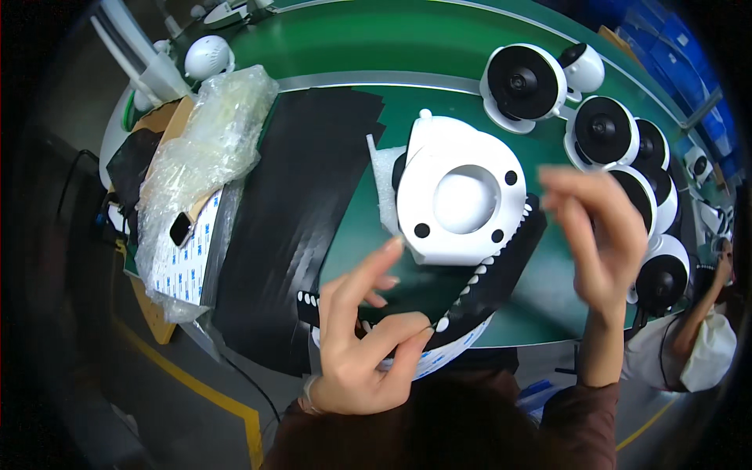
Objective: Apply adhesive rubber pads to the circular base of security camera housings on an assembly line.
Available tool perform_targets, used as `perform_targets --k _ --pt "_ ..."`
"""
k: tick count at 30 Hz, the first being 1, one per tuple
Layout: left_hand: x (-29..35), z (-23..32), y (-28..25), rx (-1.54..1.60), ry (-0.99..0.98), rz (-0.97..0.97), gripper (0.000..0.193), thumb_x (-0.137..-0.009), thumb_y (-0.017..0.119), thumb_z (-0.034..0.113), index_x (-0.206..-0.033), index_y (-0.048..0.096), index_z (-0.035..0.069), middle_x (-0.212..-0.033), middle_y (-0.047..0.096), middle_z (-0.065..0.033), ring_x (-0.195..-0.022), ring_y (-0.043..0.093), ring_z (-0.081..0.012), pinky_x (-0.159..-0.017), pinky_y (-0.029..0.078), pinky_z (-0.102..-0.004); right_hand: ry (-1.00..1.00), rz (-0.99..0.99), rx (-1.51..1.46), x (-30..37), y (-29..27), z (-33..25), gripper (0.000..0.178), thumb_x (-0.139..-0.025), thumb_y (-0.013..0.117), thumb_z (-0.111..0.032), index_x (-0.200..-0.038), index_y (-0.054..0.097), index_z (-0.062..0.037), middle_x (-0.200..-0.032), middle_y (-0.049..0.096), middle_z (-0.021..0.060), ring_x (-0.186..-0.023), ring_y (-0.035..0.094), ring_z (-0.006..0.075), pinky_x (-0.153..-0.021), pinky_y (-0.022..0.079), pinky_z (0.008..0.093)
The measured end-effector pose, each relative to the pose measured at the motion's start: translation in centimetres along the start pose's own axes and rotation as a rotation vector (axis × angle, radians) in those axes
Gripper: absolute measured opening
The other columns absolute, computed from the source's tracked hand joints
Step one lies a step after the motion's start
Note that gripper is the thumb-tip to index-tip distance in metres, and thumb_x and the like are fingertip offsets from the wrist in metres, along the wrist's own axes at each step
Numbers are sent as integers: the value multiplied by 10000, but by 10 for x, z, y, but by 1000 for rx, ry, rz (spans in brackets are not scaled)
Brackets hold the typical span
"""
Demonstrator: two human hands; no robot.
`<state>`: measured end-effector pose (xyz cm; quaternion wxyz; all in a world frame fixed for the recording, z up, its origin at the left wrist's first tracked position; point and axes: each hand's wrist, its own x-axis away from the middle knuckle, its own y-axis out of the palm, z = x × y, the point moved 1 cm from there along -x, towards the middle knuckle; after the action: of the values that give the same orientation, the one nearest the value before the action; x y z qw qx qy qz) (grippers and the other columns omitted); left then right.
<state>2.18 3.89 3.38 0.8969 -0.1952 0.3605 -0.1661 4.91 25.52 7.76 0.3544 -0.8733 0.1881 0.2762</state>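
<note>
Hand pinches black sticker sheet beside white base.

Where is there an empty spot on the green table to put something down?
The green table is bare along the far side, beyond the white round base and left of the row of white cameras. A smaller bare patch lies between the base and the right hand. It is crowded at the left by the plastic wrap and black sheets.
</note>
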Motion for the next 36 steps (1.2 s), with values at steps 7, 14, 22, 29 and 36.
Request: perform_targets --k 7,14,22,29,36 --pt "-7 10 -8 172 -23 -201 186 -634 554 -79 -786 601 17 -949 646 -128 -699 536 -211 -678 421 -292 -111 -403 -59 27 7 -28 180 -646 703 -92 -804 622 -60 -692 535 41 -619 535 211 -594 421 311" --pt "-12 11 4 84 70 -161 109 -678 630 -39 -765 618 26 -658 607 -37 -500 503 -163 -530 329 -265 -49 -311 -32 43 8 -33 160 -648 680 -20 -800 637 -46 -723 582 65 -587 555 211 -518 441 290" --pt "-12 11 10 66 95 -155 103 -673 620 -43 -742 598 29 -653 595 -28 -487 484 -158 -523 324 -268 -89 -245 -109 46 11 -31 168 -646 695 -13 -801 634 -35 -783 626 72 -654 596 218 -553 472 281" --pt "-10 15 11 -18 189 -112 131 -653 625 -51 -748 594 33 -668 589 -15 -481 457 -156 -526 315 -269 8 -315 -131 41 10 -33 138 -650 686 -18 -759 606 -44 -722 604 59 -624 576 219 -543 460 288" --pt "-9 10 13 2 195 -73 133 -653 622 -53 -746 585 35 -645 570 -4 -473 440 -159 -522 306 -271 -43 -333 -67 38 13 -34 147 -647 673 -8 -759 583 -41 -714 587 55 -635 573 232 -554 457 299"
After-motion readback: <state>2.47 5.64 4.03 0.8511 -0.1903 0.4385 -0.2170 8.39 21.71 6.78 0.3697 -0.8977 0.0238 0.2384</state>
